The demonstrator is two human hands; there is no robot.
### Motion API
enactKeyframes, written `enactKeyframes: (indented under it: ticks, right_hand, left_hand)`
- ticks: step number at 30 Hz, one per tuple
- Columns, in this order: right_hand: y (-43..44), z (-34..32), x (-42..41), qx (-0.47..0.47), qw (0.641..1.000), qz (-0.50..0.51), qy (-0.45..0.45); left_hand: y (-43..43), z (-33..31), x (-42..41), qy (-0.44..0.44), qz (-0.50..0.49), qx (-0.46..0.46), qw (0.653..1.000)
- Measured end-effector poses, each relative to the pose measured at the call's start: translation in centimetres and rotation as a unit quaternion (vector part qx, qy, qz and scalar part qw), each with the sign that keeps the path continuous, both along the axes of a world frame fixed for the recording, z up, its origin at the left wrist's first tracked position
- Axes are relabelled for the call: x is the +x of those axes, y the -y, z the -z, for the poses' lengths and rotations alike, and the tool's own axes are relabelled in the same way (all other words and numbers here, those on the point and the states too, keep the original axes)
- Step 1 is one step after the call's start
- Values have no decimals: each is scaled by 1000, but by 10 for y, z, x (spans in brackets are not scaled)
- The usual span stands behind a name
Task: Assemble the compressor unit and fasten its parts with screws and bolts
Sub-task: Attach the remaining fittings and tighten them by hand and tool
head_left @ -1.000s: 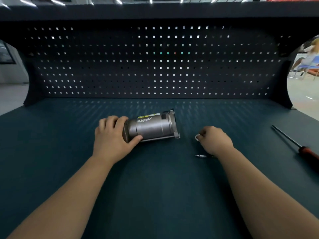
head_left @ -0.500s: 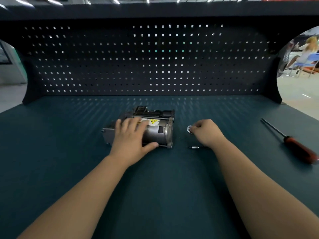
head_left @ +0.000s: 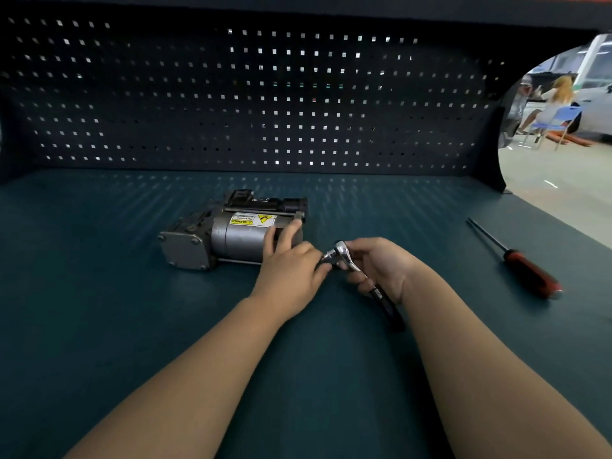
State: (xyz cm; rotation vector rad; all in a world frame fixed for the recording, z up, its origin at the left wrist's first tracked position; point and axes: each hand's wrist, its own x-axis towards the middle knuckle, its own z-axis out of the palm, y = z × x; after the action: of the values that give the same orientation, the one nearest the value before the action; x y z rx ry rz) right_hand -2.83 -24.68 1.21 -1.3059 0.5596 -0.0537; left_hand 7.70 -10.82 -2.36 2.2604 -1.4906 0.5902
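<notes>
The grey compressor unit (head_left: 228, 238) lies on its side on the dark green bench (head_left: 99, 309), its yellow warning label facing up and its bolted end plate toward the left. A chrome ratchet wrench (head_left: 347, 260) with a black handle sits in my right hand (head_left: 381, 266), which grips the handle just right of the unit. My left hand (head_left: 291, 263) is at the compressor's right end; its thumb and fingers pinch the small bit at the ratchet head. Whether its other fingers touch the housing is hidden.
A long screwdriver (head_left: 516, 260) with a red and black handle lies on the bench to the right. A dark pegboard (head_left: 265, 94) closes off the back. Beyond the right opening a person sits on a blue chair (head_left: 553, 122).
My right hand has picked up the ratchet wrench and lifted it. My left hand slid from the top of the compressor to its right end and now pinches the ratchet's head.
</notes>
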Motion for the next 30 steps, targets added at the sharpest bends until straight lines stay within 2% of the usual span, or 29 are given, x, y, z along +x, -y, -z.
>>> enactKeyframes:
  ticks: [5,8,9,10,12,14,19,20,24,26,30]
  right_hand:
    - [2,1,0,9,1000,-29,8]
    - [17,-9,-6,9,996,67,63]
    - [22,-12,-10,-47,990,114,65]
    - [27,-14,-13,-149,975,159,42]
    - [32,-11,-13,-382,900,207,-41]
    - [37,-4,-8,-522,830,167,-103]
    - [55,-3,-8,-630,737,24,-244]
    - [58,-3,-11,-636,728,6,-256]
    - [54,6,-22,-605,758,5,-245]
    - [47,8,-24,-605,759,6,-243]
    - [31,12,-25,-593,769,6,-238]
  left_hand:
    - [-11,0,2,-16,47,-55,997]
    - [-19,2,-1,13,43,-24,999]
    - [-20,3,-4,30,34,12,999]
    - [-19,5,-7,42,24,53,997]
    - [-16,8,-13,19,-9,103,994]
    - [-12,7,-18,-25,-60,122,990]
    - [6,4,-27,-45,-139,179,973]
    - [12,2,-29,-48,-147,186,970]
    - [39,1,-38,-65,-141,188,970]
    - [45,3,-41,-76,-137,169,973]
    - [50,3,-33,-108,-109,74,985]
